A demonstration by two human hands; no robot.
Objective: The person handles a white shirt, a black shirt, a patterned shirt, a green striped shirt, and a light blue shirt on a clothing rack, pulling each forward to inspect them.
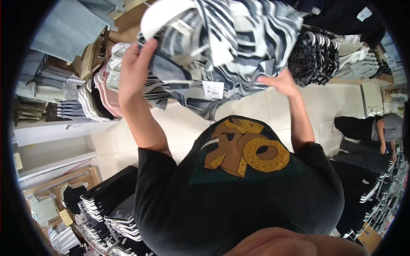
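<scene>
Head view: a patterned garment (pixel 252 47) in black, white and grey is held up in front of my chest, spanning both of my hands. My left hand (pixel 137 66) grips its left side, thumb and fingers closed on the edge beside a plain white part (pixel 164 17), which is blurred. My right hand (pixel 279 83) holds the lower right edge, thumb laid along the near side; its other fingers are largely hidden by the cloth, so I cannot tell how tightly they close. A white printed tag (pixel 212 89) hangs at the lower edge, between my hands; its print is too small to read. Beneath the garment lies the pale tiled floor (pixel 247 106). To the left are striped and pink garments (pixel 107 91) and shelves with folded clothes (pixel 70 81); to the right, dark patterned garments (pixel 314 59) hang on white hangers (pixel 321 39). At lower left, a rack (pixel 96 230) bears black clothes on white hangers. At far right, another person (pixel 386 130) in a grey top reaches toward hanging clothes (pixel 363 160), well apart from my hands.
</scene>
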